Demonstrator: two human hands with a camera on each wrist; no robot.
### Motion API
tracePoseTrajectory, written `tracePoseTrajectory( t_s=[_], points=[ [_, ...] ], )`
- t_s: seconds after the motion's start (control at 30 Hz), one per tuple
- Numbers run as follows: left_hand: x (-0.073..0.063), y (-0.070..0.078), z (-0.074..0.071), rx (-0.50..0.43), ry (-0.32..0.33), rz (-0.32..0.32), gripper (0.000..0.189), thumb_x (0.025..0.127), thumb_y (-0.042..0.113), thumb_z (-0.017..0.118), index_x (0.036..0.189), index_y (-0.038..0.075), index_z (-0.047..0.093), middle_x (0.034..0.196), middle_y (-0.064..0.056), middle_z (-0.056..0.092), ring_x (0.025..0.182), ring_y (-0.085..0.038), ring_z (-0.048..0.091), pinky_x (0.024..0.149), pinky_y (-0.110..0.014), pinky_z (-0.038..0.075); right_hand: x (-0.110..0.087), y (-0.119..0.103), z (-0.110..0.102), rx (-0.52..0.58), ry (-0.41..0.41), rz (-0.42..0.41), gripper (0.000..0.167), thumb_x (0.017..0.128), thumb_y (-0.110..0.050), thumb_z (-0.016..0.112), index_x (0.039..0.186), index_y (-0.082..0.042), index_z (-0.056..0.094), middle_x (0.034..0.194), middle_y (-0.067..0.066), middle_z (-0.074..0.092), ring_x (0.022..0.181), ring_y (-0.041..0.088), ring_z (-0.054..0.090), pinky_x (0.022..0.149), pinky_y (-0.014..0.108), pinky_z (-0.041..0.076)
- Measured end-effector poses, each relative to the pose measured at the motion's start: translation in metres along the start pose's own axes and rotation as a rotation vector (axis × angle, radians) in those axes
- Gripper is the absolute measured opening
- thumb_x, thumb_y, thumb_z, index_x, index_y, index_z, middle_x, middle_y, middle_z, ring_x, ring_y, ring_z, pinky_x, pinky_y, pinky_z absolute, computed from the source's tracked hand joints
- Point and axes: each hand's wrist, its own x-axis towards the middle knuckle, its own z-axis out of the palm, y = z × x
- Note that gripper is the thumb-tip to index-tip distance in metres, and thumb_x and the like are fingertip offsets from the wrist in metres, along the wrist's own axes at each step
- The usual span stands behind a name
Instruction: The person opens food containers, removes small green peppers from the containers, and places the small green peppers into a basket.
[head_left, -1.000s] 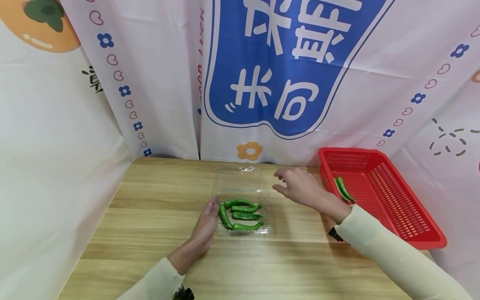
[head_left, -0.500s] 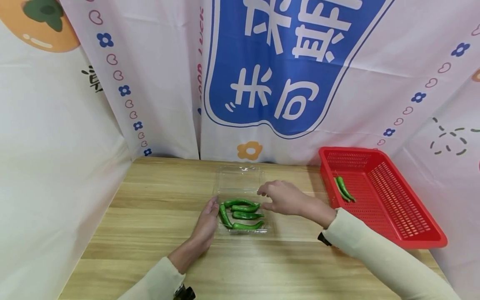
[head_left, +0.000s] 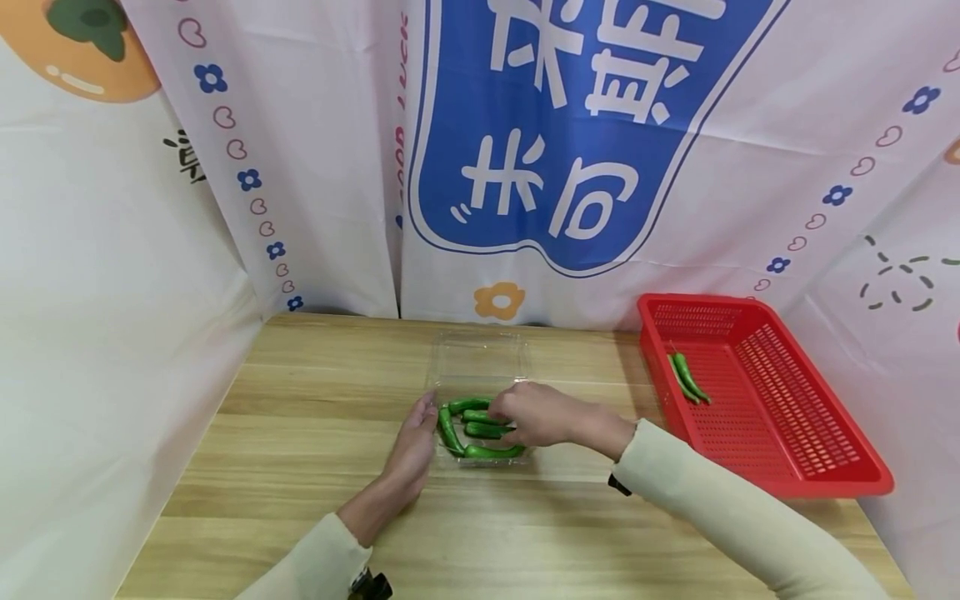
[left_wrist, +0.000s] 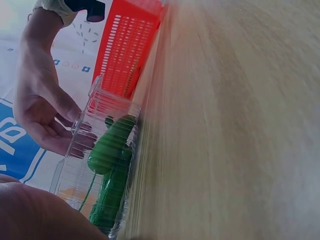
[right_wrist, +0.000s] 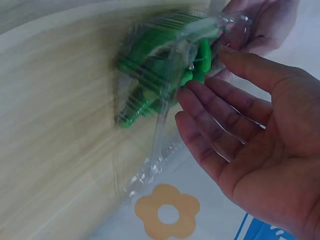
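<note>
A clear plastic clamshell box [head_left: 480, 463] lies on the table with its lid [head_left: 480, 357] folded back. Several green chili peppers [head_left: 450, 429] are in it. My left hand [head_left: 412, 446] rests along the box's left side, fingers fairly straight. Over the right part of the box, my right hand [head_left: 543, 414] reaches down with its fingertips among the peppers and hides some of them. The right wrist view shows the right thumb [right_wrist: 255, 70] apart from its extended fingers [right_wrist: 215, 115], with no pepper between them.
At the right stands a red perforated basket [head_left: 757, 433] with a couple of green chili peppers [head_left: 690, 379] by its left wall. Printed white cloth [head_left: 337, 208] hangs behind and beside the wooden table [head_left: 300, 467].
My right hand has moved left and toward me, from beside the lid to over the peppers in the box. The left hand has stayed at the box's side.
</note>
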Motion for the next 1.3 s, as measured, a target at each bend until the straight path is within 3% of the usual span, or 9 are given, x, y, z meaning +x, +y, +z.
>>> tracePoseTrajectory(
  t_s=[0.13,0.33,0.63,0.9,1.3],
  points=[
    [0.001,-0.001,0.001,-0.007,-0.001,0.005,0.057,0.117,0.020,0.024,0.170,0.006,0.009,0.178,-0.017,0.002,0.163,-0.041,-0.001,0.131,-0.061,0.001,0.005,-0.001,0.006,0.014,-0.026,-0.024,0.014,0.091,-0.017,0.085,0.099,-0.008,0.078,0.083,-0.003,0.073,0.072,0.005,0.059,0.065,0.025,0.052],
    [0.000,0.000,0.003,-0.009,0.014,0.002,0.056,0.117,0.019,0.025,0.170,0.007,0.011,0.178,-0.017,0.003,0.163,-0.041,-0.001,0.131,-0.062,0.002,0.014,-0.001,0.012,0.086,-0.083,-0.033,0.009,0.091,-0.013,0.082,0.089,-0.011,0.073,0.067,-0.011,0.052,0.061,0.004,0.043,0.055,0.020,0.034],
    [0.001,0.002,0.005,0.009,0.051,-0.020,0.055,0.117,0.018,0.025,0.170,0.007,0.014,0.177,-0.018,0.007,0.163,-0.040,0.002,0.131,-0.061,0.006,0.027,0.000,0.021,0.118,-0.127,-0.068,0.007,0.092,-0.014,0.083,0.096,-0.012,0.077,0.080,-0.010,0.069,0.070,-0.001,0.058,0.063,0.015,0.049],
    [0.002,0.002,0.007,0.023,0.057,-0.020,0.055,0.117,0.018,0.025,0.170,0.007,0.014,0.178,-0.016,0.007,0.163,-0.039,0.003,0.132,-0.059,0.007,0.032,0.001,0.028,0.048,-0.125,-0.046,0.024,0.090,-0.015,0.083,0.076,-0.017,0.064,0.063,-0.013,0.050,0.057,0.003,0.043,0.053,0.017,0.034],
    [0.002,0.001,0.005,0.018,0.057,-0.018,0.055,0.117,0.018,0.025,0.170,0.007,0.014,0.178,-0.016,0.007,0.163,-0.038,0.003,0.132,-0.058,0.007,0.035,-0.001,0.039,-0.012,-0.049,0.019,0.031,0.087,-0.017,0.085,0.070,-0.021,0.059,0.060,-0.014,0.049,0.055,0.004,0.042,0.052,0.018,0.034]
  ],
)
